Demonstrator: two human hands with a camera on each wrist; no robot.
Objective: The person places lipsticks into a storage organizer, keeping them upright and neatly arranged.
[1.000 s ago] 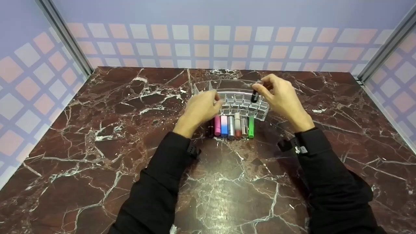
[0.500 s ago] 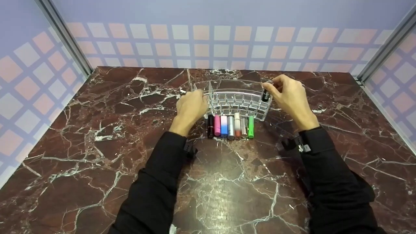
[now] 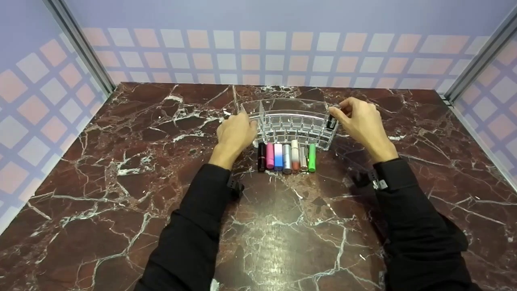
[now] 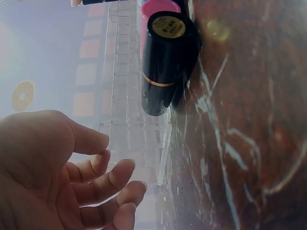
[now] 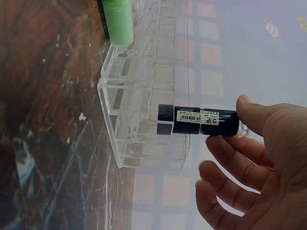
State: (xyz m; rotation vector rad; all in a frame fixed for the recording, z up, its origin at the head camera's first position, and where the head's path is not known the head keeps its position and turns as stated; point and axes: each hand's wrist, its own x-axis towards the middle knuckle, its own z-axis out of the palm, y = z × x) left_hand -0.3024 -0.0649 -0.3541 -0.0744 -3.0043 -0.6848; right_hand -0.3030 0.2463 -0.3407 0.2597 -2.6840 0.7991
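Note:
My right hand (image 3: 361,121) pinches a black lipstick (image 5: 201,120) by its clear-tipped top end, between thumb and fingers. The lipstick's lower end is within the right-end compartment of the clear tiered lipstick organizer (image 3: 288,117); a printed barcode label shows in the right wrist view. My left hand (image 3: 236,131) is at the organizer's left end, with thumb and index tip close together at its side wall and the other fingers loosely curled in the left wrist view. In front of the organizer, a row of lipsticks lies on the table, from a black lipstick (image 3: 261,157) to a green lipstick (image 3: 312,157).
Between those two lie a pink lipstick (image 3: 270,155), a white-and-blue lipstick (image 3: 278,157), a silver lipstick (image 3: 287,158) and others. The table (image 3: 161,226) is dark red marble pattern. A tiled wall panel (image 3: 266,48) stands behind it, with side panels left and right.
My right hand has carried the black lipstick rightward and lowered it into the organizer's right end. My left hand has moved left to the organizer's left end, uncovering the black lipstick in the row.

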